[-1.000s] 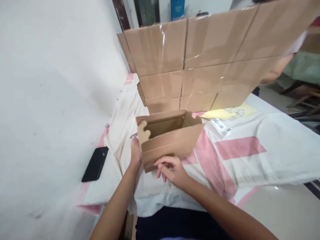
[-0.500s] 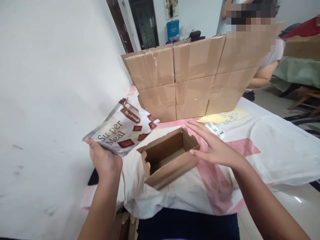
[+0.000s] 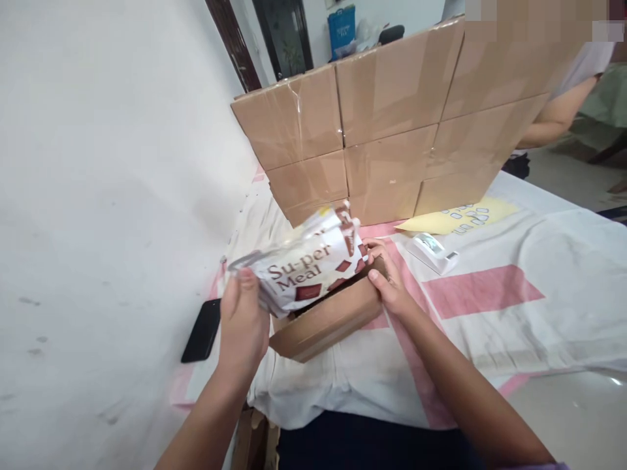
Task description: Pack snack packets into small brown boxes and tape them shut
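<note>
My left hand (image 3: pixel 245 313) grips the left end of a white and brown food pouch (image 3: pixel 308 267) printed "Su-per Meal". The pouch is tilted over the open top of a small cardboard box (image 3: pixel 326 326), its lower edge at the opening and hiding most of the inside. My right hand (image 3: pixel 386 277) is closed on the right end of the box, thumb on the near side and fingers at the far corner, near the pouch's right end.
A stack of taped cardboard boxes (image 3: pixel 392 130) stands at the back. A small white device (image 3: pixel 434 253) and a yellow printed sheet (image 3: pixel 455 219) lie right of it on the cloth-covered table (image 3: pixel 490 339). A black phone (image 3: pixel 200 331) lies by the left wall. Another person's arm (image 3: pixel 561 121) shows behind the stack.
My left hand has brought the pouch rightward, from beside the box to over its opening. My right hand has closed on the box's right end, where it was spread before.
</note>
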The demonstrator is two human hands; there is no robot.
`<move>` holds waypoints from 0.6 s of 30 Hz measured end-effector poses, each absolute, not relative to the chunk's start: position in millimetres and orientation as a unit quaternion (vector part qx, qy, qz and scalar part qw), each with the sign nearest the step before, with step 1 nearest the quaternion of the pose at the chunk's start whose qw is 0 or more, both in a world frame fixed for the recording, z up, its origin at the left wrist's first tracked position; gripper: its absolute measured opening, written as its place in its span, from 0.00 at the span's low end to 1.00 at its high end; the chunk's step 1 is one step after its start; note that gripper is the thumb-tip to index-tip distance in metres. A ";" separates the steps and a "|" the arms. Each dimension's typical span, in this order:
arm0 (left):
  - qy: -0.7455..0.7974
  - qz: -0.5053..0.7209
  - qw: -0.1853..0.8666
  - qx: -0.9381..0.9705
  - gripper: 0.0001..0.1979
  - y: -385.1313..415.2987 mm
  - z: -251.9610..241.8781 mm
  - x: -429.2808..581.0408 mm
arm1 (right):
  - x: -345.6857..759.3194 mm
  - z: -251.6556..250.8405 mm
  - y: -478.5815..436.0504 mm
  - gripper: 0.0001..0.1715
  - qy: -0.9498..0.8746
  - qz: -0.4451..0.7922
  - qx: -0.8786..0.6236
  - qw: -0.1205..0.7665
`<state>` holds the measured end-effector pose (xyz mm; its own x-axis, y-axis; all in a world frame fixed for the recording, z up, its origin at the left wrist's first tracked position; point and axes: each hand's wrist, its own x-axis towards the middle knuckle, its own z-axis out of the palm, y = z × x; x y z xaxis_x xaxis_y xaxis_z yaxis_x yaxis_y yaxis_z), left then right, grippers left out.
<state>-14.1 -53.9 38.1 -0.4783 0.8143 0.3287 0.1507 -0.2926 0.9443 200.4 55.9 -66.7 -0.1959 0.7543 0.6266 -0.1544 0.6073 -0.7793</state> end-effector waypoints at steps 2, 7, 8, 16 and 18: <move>0.576 0.575 0.267 0.516 0.24 -48.3 30.2 -23.5 | 202.1 -78.1 59.6 0.16 -0.638 0.373 -0.256 0.622; 0.607 0.422 0.310 0.598 0.21 -37.2 21.1 -49.7 | 210.1 -89.1 63.1 0.11 -0.600 0.329 -0.304 0.663; 0.616 0.398 0.305 0.607 0.20 -35.6 19.4 -53.9 | 210.3 -89.2 62.6 0.11 -0.598 0.323 -0.304 0.668; 0.688 0.252 0.187 0.654 0.17 -46.1 17.1 -77.2 | 199.3 -87.4 52.6 0.08 -0.633 0.312 -0.273 0.654; 0.698 0.225 0.148 0.664 0.17 -51.5 19.8 -78.9 | 198.6 -89.2 52.1 0.08 -0.643 0.308 -0.269 0.647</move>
<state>-78.9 -51.5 19.8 -0.0755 0.9928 0.0926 0.8594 0.0177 0.5110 198.6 52.1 -89.2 -0.0182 0.7457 0.6661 -0.0523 0.6646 -0.7454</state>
